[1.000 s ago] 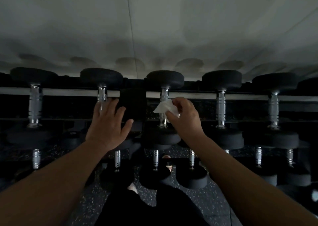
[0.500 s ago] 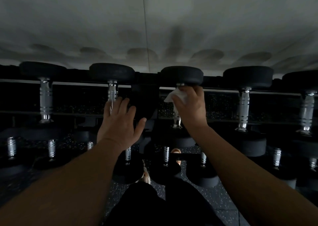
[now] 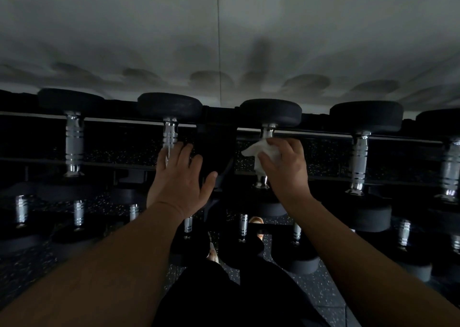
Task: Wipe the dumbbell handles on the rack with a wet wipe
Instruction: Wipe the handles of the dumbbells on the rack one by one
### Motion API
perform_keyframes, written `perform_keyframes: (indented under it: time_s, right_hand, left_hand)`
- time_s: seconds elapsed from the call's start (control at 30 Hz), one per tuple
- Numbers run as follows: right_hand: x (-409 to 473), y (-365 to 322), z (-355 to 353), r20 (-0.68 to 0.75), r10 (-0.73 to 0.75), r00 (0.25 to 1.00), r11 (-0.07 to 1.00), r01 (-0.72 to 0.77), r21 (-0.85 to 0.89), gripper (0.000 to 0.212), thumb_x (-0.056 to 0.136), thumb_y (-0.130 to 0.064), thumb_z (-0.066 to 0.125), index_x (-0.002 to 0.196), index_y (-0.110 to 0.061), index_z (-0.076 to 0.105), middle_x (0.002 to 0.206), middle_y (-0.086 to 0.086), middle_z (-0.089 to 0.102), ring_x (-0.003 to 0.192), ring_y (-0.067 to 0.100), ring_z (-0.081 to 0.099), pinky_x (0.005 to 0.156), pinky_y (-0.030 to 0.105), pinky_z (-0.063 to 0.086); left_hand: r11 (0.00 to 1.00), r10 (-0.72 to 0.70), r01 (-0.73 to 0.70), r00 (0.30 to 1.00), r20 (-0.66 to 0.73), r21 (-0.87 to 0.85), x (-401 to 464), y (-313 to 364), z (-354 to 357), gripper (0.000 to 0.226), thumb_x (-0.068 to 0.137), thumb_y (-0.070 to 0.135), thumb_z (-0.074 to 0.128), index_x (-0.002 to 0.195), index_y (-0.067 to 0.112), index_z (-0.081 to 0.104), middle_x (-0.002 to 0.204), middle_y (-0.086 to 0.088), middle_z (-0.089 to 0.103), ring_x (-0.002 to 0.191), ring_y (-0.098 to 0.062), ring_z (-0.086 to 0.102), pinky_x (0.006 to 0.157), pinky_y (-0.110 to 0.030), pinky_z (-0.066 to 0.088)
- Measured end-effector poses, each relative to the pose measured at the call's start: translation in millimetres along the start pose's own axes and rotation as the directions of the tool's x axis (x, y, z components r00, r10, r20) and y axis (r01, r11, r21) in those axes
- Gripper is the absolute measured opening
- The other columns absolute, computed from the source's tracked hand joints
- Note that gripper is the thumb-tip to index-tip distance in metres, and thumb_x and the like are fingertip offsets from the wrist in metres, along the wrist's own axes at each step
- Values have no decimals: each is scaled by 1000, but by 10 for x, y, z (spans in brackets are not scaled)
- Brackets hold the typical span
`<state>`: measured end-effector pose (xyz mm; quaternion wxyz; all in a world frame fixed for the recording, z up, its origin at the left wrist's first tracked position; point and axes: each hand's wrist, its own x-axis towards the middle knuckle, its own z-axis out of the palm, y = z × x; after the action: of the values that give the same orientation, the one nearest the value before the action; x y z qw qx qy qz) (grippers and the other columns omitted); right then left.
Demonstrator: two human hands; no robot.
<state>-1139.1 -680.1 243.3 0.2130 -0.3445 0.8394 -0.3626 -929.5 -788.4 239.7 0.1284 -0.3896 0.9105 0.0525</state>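
Note:
A row of black dumbbells with chrome handles lies on the top tier of a dark rack. My right hand grips a white wet wipe wrapped round the chrome handle of the middle dumbbell; only the handle's top and bottom ends show. My left hand lies flat with straight fingers over the lower part of the neighbouring handle on the left, holding nothing.
More dumbbells sit to both sides, with handles at the far left and at the right. A lower tier holds smaller dumbbells. A pale wall rises behind the rack. My dark-clothed legs and the speckled floor fill the bottom.
My right hand slid the wipe up to the handle's top, then back down to the middle. The left hand stayed in place on its handle. The camera moved closer.

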Motion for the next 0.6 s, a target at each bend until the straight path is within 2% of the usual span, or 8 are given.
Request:
perform_keyframes:
  time_s: [0.13, 0.23, 0.33, 0.4, 0.5, 0.6]
  right_hand:
    - [183, -106, 24, -53, -36, 998, 999, 37, 1, 33, 86, -15, 69, 118, -17, 64, 113, -2, 41, 92, 0, 43, 79, -6, 29]
    - [188, -106, 47, -31, -65, 997, 997, 64, -35, 32, 86, -14, 68, 117, -16, 65, 112, -2, 39, 96, 7, 43, 81, -6, 27]
    - [66, -44, 4, 18, -38, 999, 999, 39, -18, 28, 87, -11, 67, 116, -13, 65, 114, 1, 41, 86, 0, 45, 76, -7, 30]
    - [-40, 11, -18, 54, -38, 998, 998, 41, -42, 27, 88, -11, 66, 115, -12, 65, 115, 2, 43, 88, 1, 46, 73, -7, 31]
    - [-120, 53, -22, 53, -46, 998, 997, 49, -60, 27, 87, -11, 67, 114, -11, 66, 115, 3, 46, 91, 7, 47, 74, -6, 32]
    - [-118, 31, -16, 29, -64, 998, 996, 65, -61, 28, 87, -14, 68, 114, -15, 66, 115, -2, 44, 91, 4, 46, 75, -6, 32]
  left_hand:
    - [1000, -5, 5, 1000, 1, -6, 7, 7, 8, 68, 97, 62, 18, 129, 15, 54, 149, -13, 42, 146, -30, 25, 120, -55, 17]
    - [1000, -5, 5, 1000, -11, -18, 1, -1, 14, 67, 97, 62, 18, 128, 15, 55, 148, -13, 42, 146, -30, 25, 120, -55, 17]
    - [999, -3, 2, 1000, -30, -32, -3, -8, 19, 66, 97, 61, 20, 127, 14, 55, 147, -14, 43, 145, -31, 27, 120, -55, 17]
    - [1000, -2, 2, 1000, -21, -23, -3, -6, 20, 66, 97, 61, 19, 128, 14, 55, 147, -14, 43, 145, -31, 27, 120, -55, 18]
    - [1000, 2, -2, 1000, -20, -14, -4, -3, 19, 68, 97, 62, 17, 129, 14, 54, 148, -13, 42, 145, -31, 26, 120, -55, 18]
    - [1000, 8, -9, 999, -31, -16, -15, -9, 25, 68, 97, 62, 17, 129, 14, 54, 148, -13, 42, 145, -31, 27, 120, -55, 18]
